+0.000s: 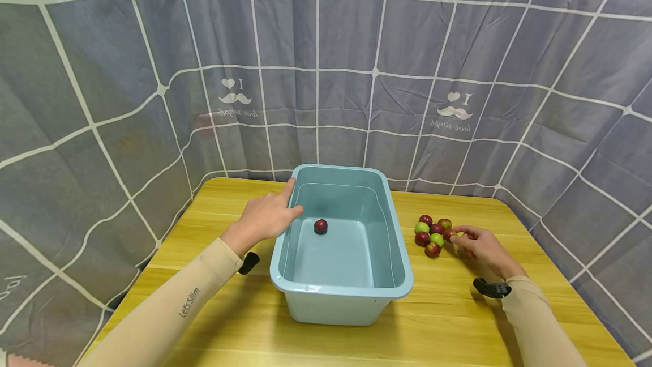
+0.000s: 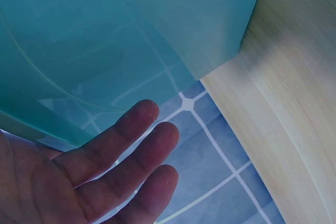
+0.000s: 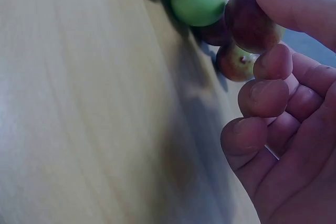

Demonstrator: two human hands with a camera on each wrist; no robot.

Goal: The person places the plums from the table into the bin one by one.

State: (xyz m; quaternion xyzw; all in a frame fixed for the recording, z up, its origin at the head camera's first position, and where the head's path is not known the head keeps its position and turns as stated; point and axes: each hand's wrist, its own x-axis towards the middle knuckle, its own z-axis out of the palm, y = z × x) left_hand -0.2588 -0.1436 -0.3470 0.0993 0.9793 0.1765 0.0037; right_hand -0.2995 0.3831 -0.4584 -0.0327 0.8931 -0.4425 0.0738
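Pinching hand: a person's right hand [image 1: 484, 249], right of center in the head view, holds a dark red plum [image 1: 450, 234] between thumb and fingertip. Whether the fruit is clear of the table cannot be told.

Plum cluster: seven more plums [image 1: 422, 238], two of them bright green and the rest red or mottled, sit bunched on the tabletop beside that hand, just left of its fingertips.

Basin: a light blue plastic basin [image 1: 351, 289] stands at lower center, with a single red plum [image 1: 320, 226] on its floor, toward the left wall.

Bracing hand: the left hand [image 1: 265, 218], left of center, rests on the basin's left rim, forefinger extended along it and thumb over the edge; the left wrist view shows three loose fingers outside the wall.

Sleeves: beige sleeves [image 1: 168, 310] enter from the lower corners, the left one lettered "Let's Slim"; a black strap [image 1: 491, 288] shows at the right wrist.

Setting: yellow wood-grain table [image 1: 448, 316] below, gray curtain [image 1: 346, 33] with white grid lines and mustache prints filling the upper frame.
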